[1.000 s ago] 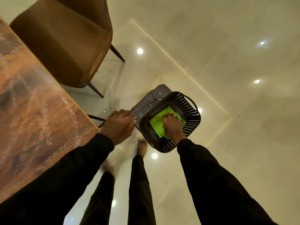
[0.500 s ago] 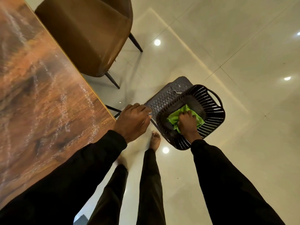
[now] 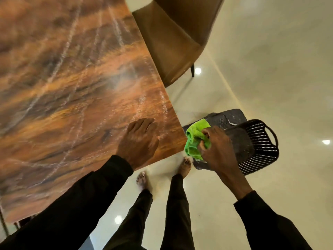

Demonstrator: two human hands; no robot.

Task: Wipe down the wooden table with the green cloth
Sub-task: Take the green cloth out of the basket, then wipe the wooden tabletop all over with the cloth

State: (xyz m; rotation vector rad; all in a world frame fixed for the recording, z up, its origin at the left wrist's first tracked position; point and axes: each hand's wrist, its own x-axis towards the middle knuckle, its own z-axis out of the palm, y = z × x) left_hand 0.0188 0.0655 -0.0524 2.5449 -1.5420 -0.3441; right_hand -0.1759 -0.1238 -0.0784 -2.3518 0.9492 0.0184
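So, from the left: the wooden table [image 3: 63, 78] fills that side, pale streaks across its top, and none of it looks wiped. My left hand [image 3: 138, 139] rests flat on it near the edge, fingers straight, holding nothing. Just past the table's edge, over the floor, my right hand [image 3: 218, 148] has its fingers curled round the bunched green cloth [image 3: 195, 141]. Behind it sits the black basket [image 3: 261, 147] on a grey stool [image 3: 227, 118]. By my reckoning the cloth is fetched and the whole wipe is left. I can read no writing or brand anywhere.

Table [image 3: 72, 78] blurred, cut off top & left.
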